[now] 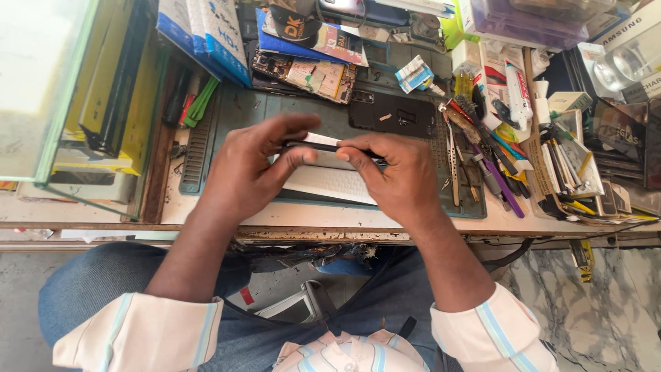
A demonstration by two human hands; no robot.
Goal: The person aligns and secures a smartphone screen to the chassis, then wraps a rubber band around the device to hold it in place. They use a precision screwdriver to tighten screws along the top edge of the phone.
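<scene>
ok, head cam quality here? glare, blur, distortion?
Head view: even daylight, soft shadows only. Glare washes out the glass pane at upper left. Left hand and right hand are sharp, as is the thin dark phone they hold edge-on. Wide-angle bend shows on the bench edge. The clear box at upper right shows a bright reflection.

**Crowded tabletop**

The pale tabletop [330, 215] carries a grey-green work mat [237, 114] at centre, with a dark phone back panel [392, 114] on it. Tweezers and brushes [482, 148] crowd the right; yellow boxes [138, 89] stack left.
</scene>
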